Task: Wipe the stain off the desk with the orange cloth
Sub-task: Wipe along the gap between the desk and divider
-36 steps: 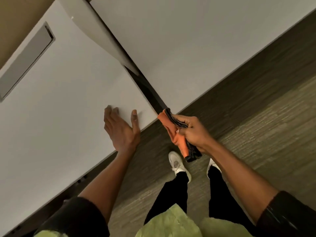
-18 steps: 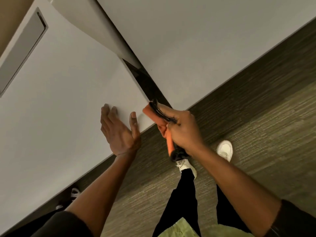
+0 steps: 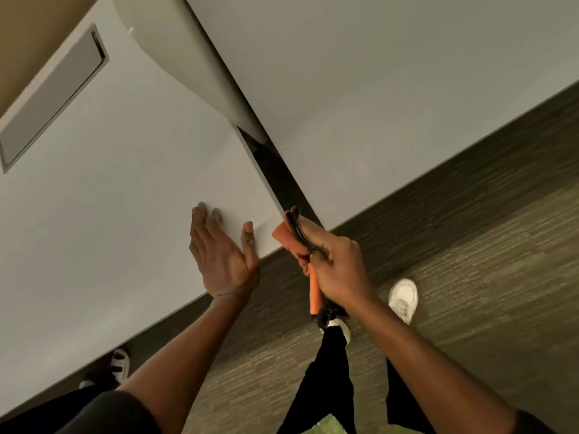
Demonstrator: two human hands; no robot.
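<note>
My left hand (image 3: pixel 224 261) lies flat and open at the counter (image 3: pixel 119 214) edge, loads of bare surface beyond it. Right hand (image 3: pixel 336 270) is clamped around the bunched orange cloth (image 3: pixel 289 242), off the corner, above the floor (image 3: pixel 470 292).

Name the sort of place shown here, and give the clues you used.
Probably an office: two plain white desks set side by side, a recessed cable hatch in one desktop, and hard-wearing grey carpet.

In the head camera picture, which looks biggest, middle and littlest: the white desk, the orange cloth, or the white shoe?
1. The white desk, by far the largest.
2. The orange cloth, bunched in the right hand.
3. The white shoe. It is farther from the camera, so these last two are unsure.
</note>
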